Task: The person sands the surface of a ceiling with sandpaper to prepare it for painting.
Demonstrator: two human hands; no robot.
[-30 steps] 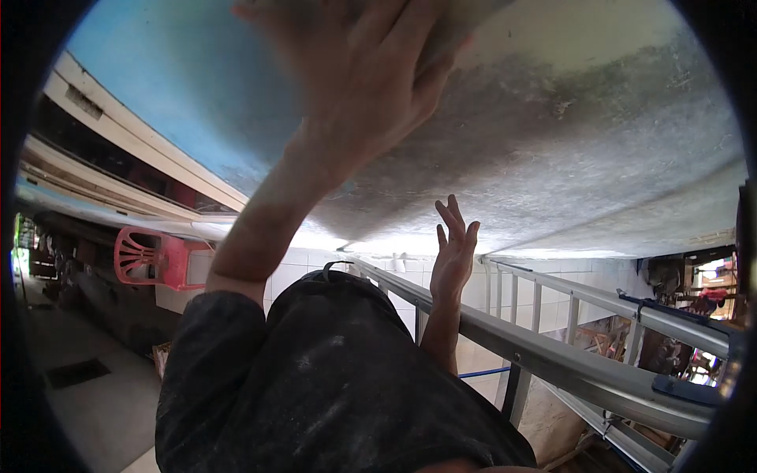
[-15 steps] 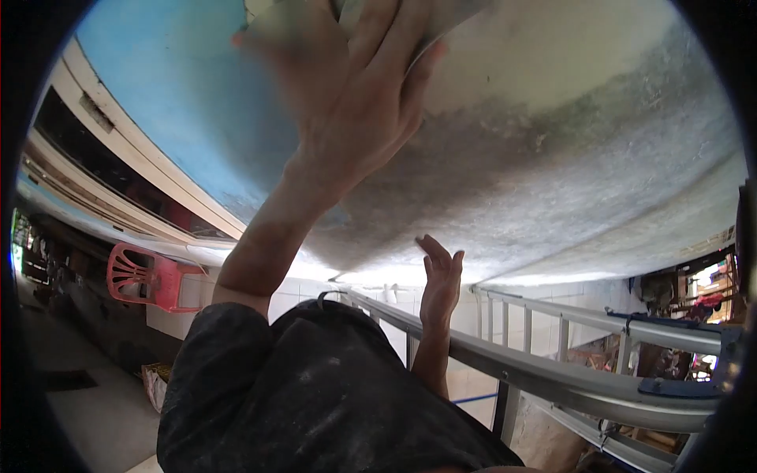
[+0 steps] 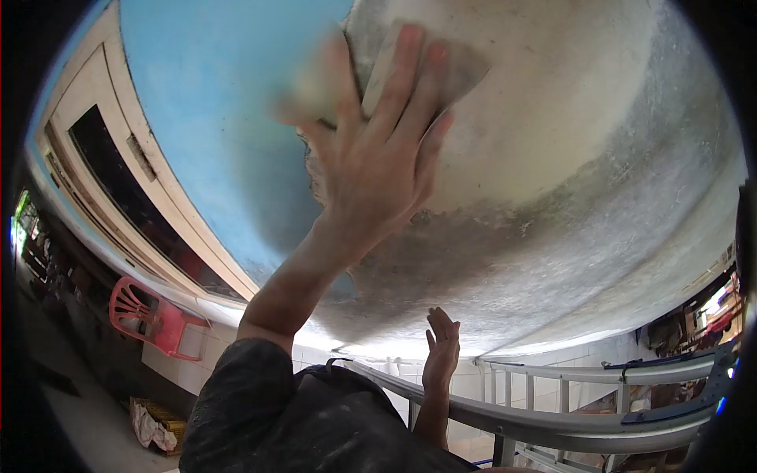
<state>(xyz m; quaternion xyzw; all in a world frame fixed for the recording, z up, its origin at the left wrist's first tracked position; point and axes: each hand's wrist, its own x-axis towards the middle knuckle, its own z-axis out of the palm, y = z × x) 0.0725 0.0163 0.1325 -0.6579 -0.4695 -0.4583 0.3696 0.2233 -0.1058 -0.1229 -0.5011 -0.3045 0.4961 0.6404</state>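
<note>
My left hand (image 3: 374, 150) reaches up to the wall (image 3: 568, 118), fingers spread and back toward me. It presses a greyish sheet of sandpaper (image 3: 471, 71) flat against the surface; the sheet shows between the fingers and past them on the right. Its far face is hidden. Under and beside the hand runs the ragged edge between blue paint (image 3: 213, 87) and bare, pale plaster. My right hand (image 3: 443, 347) is raised lower down, above the ladder rail, with fingers stretched out and nothing in it.
An aluminium ladder (image 3: 552, 422) stands at the lower right, close to my body. On the left are a cream door or window frame (image 3: 150, 181), a red plastic chair (image 3: 162, 319) and a yellow crate (image 3: 169, 430). Cluttered goods lie at the far right.
The view has tilted upward, so more wall shows. My left hand, with the sandpaper, appears lower in view and still against the wall. My right hand's fingers have straightened.
</note>
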